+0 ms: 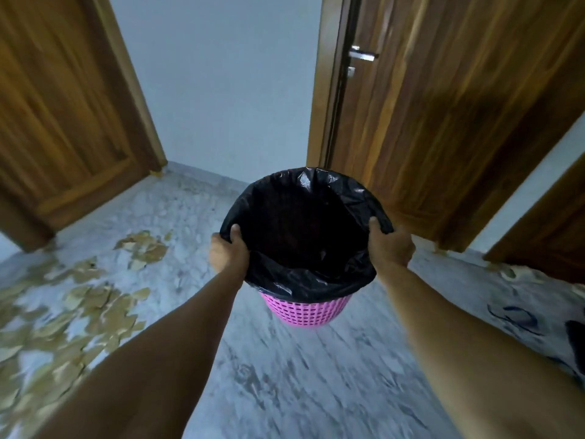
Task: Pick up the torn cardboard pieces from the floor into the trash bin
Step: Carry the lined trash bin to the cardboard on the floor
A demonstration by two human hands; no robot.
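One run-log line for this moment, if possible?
both hands grip trash bin rim | bin carried | cardboard pieces on floor, left | none visibly binned

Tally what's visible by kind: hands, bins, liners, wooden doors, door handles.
Hands: 2, left hand and right hand
Pink trash bin: 1
Black liner: 1
Wooden doors: 2, and
Door handle: 1
Total: 7

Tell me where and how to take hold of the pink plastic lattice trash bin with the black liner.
Grip the pink lattice trash bin by its rim, at opposite sides, coming from the near side, thumbs inside over the black plastic liner. The round open top gives a firm edge, and the left hand and right hand already hold it so, probably pinning the liner too.
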